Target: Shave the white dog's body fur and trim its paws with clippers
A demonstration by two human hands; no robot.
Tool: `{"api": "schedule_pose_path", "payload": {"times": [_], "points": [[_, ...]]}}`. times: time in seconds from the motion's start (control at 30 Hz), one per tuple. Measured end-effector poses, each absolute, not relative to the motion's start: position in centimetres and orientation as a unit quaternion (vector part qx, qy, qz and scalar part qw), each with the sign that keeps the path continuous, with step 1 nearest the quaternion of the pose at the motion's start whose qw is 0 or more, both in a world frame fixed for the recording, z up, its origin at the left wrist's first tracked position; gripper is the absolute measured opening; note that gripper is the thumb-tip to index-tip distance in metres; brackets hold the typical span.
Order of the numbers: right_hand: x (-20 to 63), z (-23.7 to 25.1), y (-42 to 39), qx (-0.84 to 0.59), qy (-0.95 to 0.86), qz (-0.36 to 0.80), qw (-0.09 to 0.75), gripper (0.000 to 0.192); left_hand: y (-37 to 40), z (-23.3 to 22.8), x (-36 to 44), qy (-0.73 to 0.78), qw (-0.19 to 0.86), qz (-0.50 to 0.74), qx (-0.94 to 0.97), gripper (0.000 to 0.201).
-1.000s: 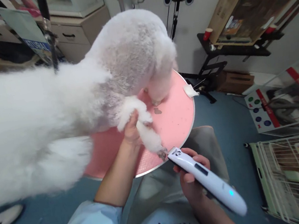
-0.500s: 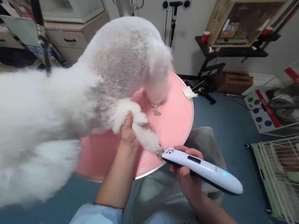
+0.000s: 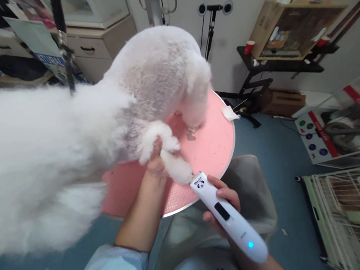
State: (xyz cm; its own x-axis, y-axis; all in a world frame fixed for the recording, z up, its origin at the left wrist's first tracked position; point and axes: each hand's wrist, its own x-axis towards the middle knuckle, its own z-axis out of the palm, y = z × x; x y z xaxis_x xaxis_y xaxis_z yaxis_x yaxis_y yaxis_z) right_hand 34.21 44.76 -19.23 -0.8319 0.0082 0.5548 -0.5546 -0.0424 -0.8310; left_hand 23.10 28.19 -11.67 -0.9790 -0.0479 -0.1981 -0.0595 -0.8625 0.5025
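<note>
A fluffy white dog point(image 3: 98, 119) stands on the round pink bench point(image 3: 211, 148), whose surface is finely dotted and rimmed in metal. The left hand point(image 3: 155, 164) has its fingers wrapped around the dog's woolly hind leg point(image 3: 173, 164), lifted off the bench. The right hand point(image 3: 224, 202) grips a smooth white plastic clipper point(image 3: 227, 215), its blade end touching the paw, a blue light glowing near its rounded tail.

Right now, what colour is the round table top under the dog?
Pink, with a silvery rim; the head view shows it.
</note>
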Motion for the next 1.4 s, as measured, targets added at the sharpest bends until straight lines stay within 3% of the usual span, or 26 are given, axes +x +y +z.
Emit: {"api": "schedule_pose_path", "payload": {"times": [0.13,0.27,0.33,0.47,0.67,0.97,1.13,1.33,1.4], "points": [[33.7,-18.0,45.0,0.052,-0.523,0.847,0.081,0.037,28.2,-12.2,23.2,0.254,0.003,0.965,-0.069,0.018],[32.8,-17.7,44.5,-0.071,-0.413,0.908,-0.013,0.037,28.2,-12.5,23.3,0.254,0.004,0.966,-0.051,0.017],[32.6,-17.7,44.3,-0.1,-0.367,0.923,-0.06,0.037,28.0,-12.5,23.5,0.261,0.005,0.965,-0.027,0.026],[32.9,-17.9,44.0,-0.133,-0.308,0.939,-0.078,0.033,27.6,-12.5,23.8,0.278,0.073,0.958,0.002,0.047],[33.0,-17.9,44.0,-0.184,-0.259,0.938,-0.136,0.038,27.4,-12.4,23.7,0.295,0.004,0.955,0.026,0.036],[32.5,-17.6,43.9,-0.232,-0.196,0.927,-0.218,0.042,26.9,-12.4,23.8,0.269,0.04,0.961,0.048,0.04],[32.3,-17.4,43.2,-0.227,-0.252,0.919,-0.202,0.045,26.9,-12.1,24.0,0.263,0.072,0.962,0.012,0.045],[33.4,-17.1,42.2,-0.087,-0.405,0.91,-0.009,0.044,27.6,-11.5,24.0,0.272,0.001,0.96,-0.072,0.025],[33.7,-16.9,42.6,-0.009,-0.451,0.892,0.014,0.043,27.7,-11.5,24.0,0.283,0.002,0.955,-0.086,0.024]]}}
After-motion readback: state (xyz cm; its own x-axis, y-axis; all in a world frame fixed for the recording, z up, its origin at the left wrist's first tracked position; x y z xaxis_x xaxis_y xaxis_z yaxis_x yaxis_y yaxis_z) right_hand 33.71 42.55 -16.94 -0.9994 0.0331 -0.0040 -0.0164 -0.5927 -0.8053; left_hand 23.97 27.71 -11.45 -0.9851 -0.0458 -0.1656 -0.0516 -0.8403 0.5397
